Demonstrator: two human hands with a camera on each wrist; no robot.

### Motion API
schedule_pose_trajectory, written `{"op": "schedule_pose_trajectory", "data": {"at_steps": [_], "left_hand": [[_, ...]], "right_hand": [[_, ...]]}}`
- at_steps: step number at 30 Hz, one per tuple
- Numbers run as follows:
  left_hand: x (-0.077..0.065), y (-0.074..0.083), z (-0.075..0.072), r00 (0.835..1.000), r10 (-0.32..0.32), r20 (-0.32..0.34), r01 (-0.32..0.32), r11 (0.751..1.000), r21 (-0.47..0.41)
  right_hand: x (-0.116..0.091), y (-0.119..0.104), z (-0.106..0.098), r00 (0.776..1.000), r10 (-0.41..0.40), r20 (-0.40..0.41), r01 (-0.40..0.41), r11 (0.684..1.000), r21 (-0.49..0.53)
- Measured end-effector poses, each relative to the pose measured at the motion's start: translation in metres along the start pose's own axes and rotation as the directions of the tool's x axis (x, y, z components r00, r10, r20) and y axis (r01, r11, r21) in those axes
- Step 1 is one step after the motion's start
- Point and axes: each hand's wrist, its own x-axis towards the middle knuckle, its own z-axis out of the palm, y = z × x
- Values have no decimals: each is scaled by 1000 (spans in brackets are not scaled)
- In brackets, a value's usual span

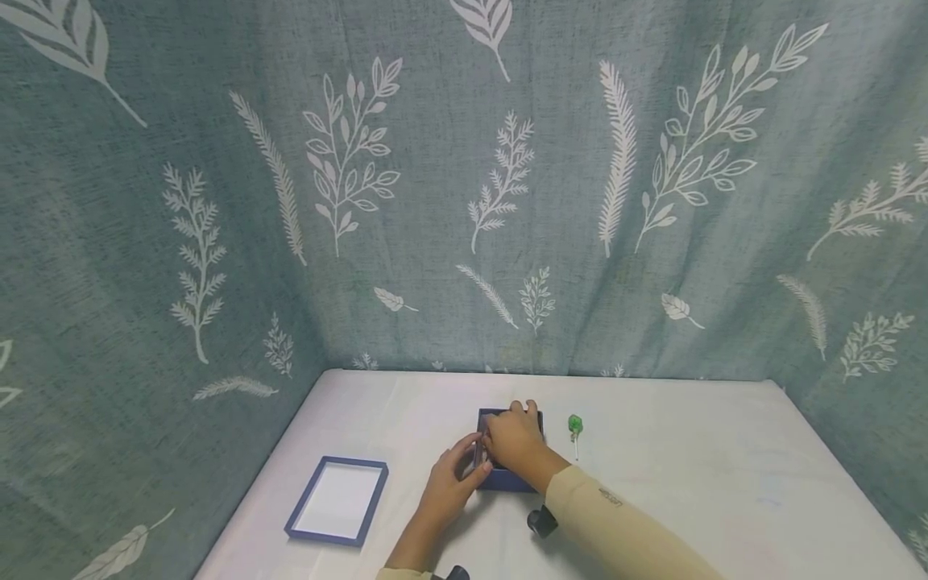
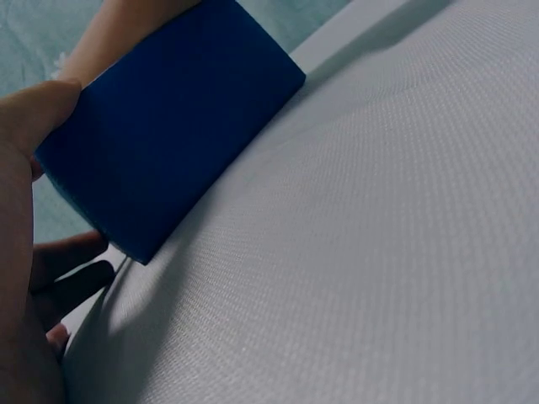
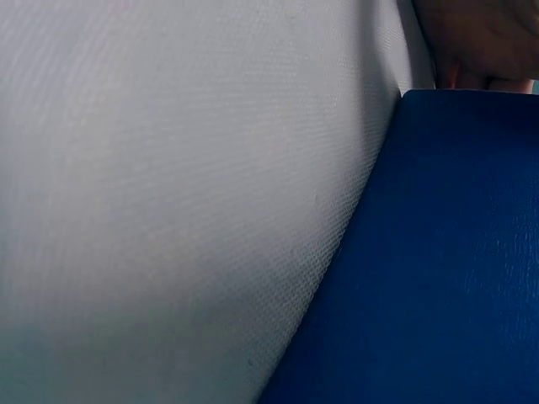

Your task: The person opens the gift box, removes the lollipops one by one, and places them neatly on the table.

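Observation:
A small dark blue box (image 1: 507, 481) stands open at the top on the white table, near the middle of the head view. My left hand (image 1: 445, 487) grips its left side, the thumb at the near corner and the fingers along the side wall. In the left wrist view the thumb lies on the top edge of the blue box (image 2: 173, 126). From above, my right hand (image 1: 516, 439) reaches into the box, with some fingers over the far rim. What its fingertips touch inside is hidden. The right wrist view shows the box's blue wall (image 3: 438, 252).
To the left lies a shallow blue-rimmed lid (image 1: 337, 499) with a white inside. A green-wrapped lollipop (image 1: 576, 424) with a white stick lies just right of the box. A leaf-patterned curtain (image 1: 435, 201) hangs behind the white table (image 1: 689, 467) and along its left side.

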Motion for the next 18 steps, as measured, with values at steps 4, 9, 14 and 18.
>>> {"op": "schedule_pose_trajectory", "data": {"at_steps": [4, 9, 14, 18], "left_hand": [[1, 1, 0, 1000, 2, 0, -2, 1000, 4], [1, 2, -1, 1000, 6, -2, -6, 1000, 5], [0, 0, -1, 1000, 23, -1, -23, 1000, -3], [0, 0, -1, 1000, 31, -1, -31, 999, -9]], "right_hand": [[1, 1, 1, 1000, -9, -19, 10, 1000, 18], [1, 4, 4, 998, -39, -56, 41, 999, 22], [1, 7, 5, 994, -76, -78, 79, 996, 36], [1, 9, 4, 990, -109, -87, 113, 992, 48]]}}
